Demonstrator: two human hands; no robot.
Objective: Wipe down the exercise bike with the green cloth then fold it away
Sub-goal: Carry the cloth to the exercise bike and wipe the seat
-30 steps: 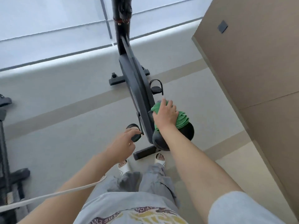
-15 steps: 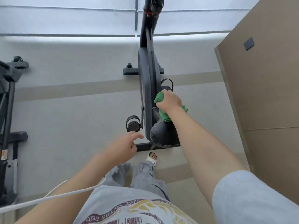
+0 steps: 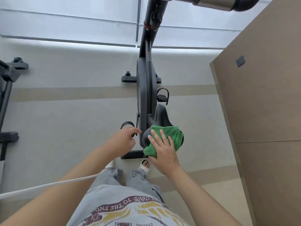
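Since half a second back: right hand [image 3: 164, 150] slid from the saddle nose to the wide rear end, now flat on the green cloth [image 3: 169, 138] with fingers spread and straight, pressing, not gripping. Cloth bunched over the rear of the saddle [image 3: 160, 117], spilling off its 4 o'clock and 7 o'clock edges. Also tilted the view up: handlebar end [image 3: 224, 3] now showing at 1 o'clock of frame.

Left hand [image 3: 121, 141] hovering at 9 o'clock of the saddle, just beside the near pedal [image 3: 127, 125], fingers loosely curled, holding nothing. Probably kept free for balance or to steady the frame; judgement only.

Flat palm likely chosen to spread pressure over the padded curve while wiping. Cloth pinned between palm and seat, so no pinch needed.

Exercise bike [image 3: 144, 88] long axis running 12 to 6 in frame, handlebar post at 12, saddle at 6, nose pointing to 12. Stabiliser feet crosswise, 9 to 3.

Still in wiping step; frame and folding look outstanding.
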